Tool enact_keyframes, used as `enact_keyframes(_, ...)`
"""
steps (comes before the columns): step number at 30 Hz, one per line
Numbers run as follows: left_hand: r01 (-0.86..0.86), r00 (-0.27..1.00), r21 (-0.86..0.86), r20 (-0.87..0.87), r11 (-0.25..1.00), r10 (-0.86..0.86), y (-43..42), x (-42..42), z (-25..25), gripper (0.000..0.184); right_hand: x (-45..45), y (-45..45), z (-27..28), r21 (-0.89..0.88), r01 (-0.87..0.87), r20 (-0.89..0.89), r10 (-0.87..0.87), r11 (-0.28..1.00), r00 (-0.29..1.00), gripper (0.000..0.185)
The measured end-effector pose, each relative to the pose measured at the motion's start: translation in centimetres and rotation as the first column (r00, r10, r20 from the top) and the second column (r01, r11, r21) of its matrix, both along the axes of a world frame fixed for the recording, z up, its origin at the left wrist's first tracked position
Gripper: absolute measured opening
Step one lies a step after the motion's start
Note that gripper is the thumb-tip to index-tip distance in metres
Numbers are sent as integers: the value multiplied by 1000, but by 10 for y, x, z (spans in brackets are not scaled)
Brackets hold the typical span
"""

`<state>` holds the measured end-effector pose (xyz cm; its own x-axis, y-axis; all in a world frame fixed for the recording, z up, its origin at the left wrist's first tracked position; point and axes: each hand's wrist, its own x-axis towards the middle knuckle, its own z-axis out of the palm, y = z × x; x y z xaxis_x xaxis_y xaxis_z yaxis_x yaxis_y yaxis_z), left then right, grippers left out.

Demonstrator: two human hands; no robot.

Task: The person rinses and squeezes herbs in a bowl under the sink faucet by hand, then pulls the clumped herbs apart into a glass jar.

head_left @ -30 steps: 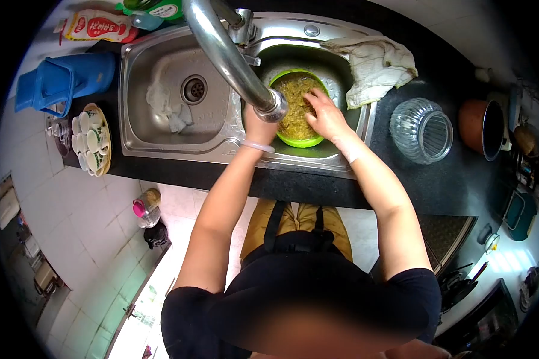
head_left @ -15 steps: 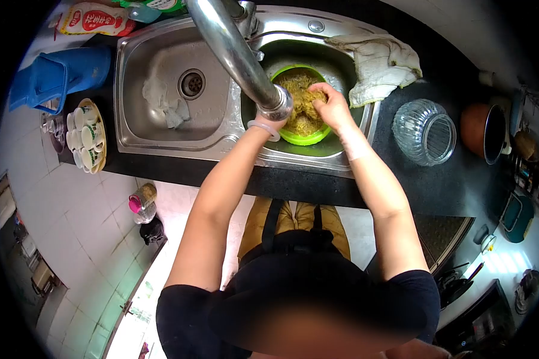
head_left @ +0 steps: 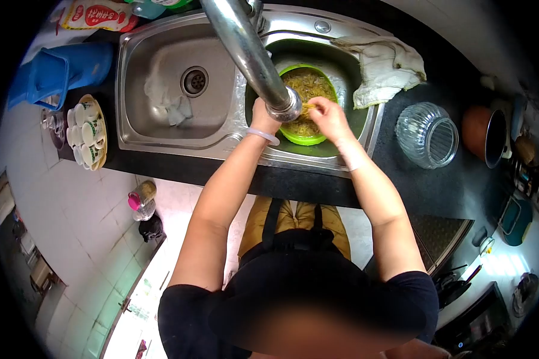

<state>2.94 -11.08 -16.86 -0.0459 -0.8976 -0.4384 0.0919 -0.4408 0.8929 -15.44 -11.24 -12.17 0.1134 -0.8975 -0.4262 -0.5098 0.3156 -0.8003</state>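
A bright green basin (head_left: 306, 141) stands in the right sink bowl, holding yellowish-brown shredded strands (head_left: 308, 82) in liquid. My right hand (head_left: 331, 121) is over the basin's right side, its thumb and fingers pinched on a small bunch of the strands. At the basin's left edge is my left hand (head_left: 265, 117), with a pale bangle (head_left: 263, 135) at the wrist. The tap spout (head_left: 284, 107) covers the fingers of that hand, so their grip is hidden.
The metal tap arches over the basin. Wet whitish scraps (head_left: 176, 110) lie in the left sink bowl (head_left: 153, 66). A white cloth (head_left: 389, 69) drapes over the right rim, near a glass bowl (head_left: 426, 134). Cups on a tray (head_left: 87, 133) and a blue jug (head_left: 90, 66) stand left.
My right hand has moved down and slightly left, and the large clump it held is now a small bunch. My left hand has shifted slightly left and up. The view has shifted slightly.
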Motion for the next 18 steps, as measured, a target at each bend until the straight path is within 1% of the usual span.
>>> enact_keyframes(1, 13, 998, 6, 56, 1000, -14, 0, 2, 4, 33, -3, 0, -3, -30, 93, 67, -91, 995, 994, 23)
enact_keyframes(2, 28, 993, 10, 110, 1000, -29, -2, 3, 7, 31, -9, -2, -5, 13, 112, 36, -112, 994, 993, 23)
enact_keyframes(3, 43, 986, 18, 162, 999, -46, -1, 2, 9, 30, -9, -2, -10, 72, 131, 157, -141, 989, 978, 24)
enact_keyframes(4, 44, 990, -25, 137, 999, -40, 3, -2, 4, 30, -8, -2, -14, 134, 141, 272, -173, 981, 946, 24)
enact_keyframes(5, 42, 993, -72, 113, 997, -34, 7, -11, -5, 30, -7, 0, -17, 137, 111, 311, -149, 984, 939, 25)
enact_keyframes(6, 40, 996, -121, 88, 992, -29, 6, -18, 0, 29, -3, 0, -14, 136, 81, 349, -124, 987, 929, 25)
enact_keyframes(7, 99, 995, -56, -20, 994, -100, 5, -20, 8, 34, -4, -3, -10, 114, 37, 261, -65, 993, 963, 25)
enact_keyframes(8, 145, 985, -101, 105, 984, -134, 4, -19, 12, 35, -7, -5, -5, 54, 12, 118, -19, 998, 993, 25)
enact_keyframes(10, 251, 918, -169, 353, 953, -180, 4, -11, 18, 39, -10, -9, 18, -48, -59, -177, 50, 997, 983, 25)
enact_keyframes(11, 345, 879, -67, 372, 936, -298, 2, -5, 21, 51, -15, -11, 15, 29, -104, -149, 108, 994, 983, 38)
enact_keyframes(12, 402, 818, -85, 481, 912, -316, 1, -8, 26, 55, -13, -8, 15, -79, -183, -231, 160, 980, 960, 43)
enact_keyframes(14, 517, 660, -98, 678, 850, -323, 5, -19, 40, 65, -6, 2, 10, -266, -351, -404, 226, 898, 886, 53)
enact_keyframes(15, 624, 539, 13, 717, 781, -442, 3, -25, 53, 72, -3, 3, 3, -111, -436, -398, 362, 893, 843, 69)
enact_keyframes(16, 634, 481, 47, 758, 772, -441, 2, -31, 50, 69, 3, 6, -6, -89, -512, -499, 406, 854, 765, 66)
enact_keyframes(18, 645, 358, 120, 825, 754, -438, 0, -43, 35, 64, 15, 13, -22, -43, -570, -599, 436, 820, 672, 63)
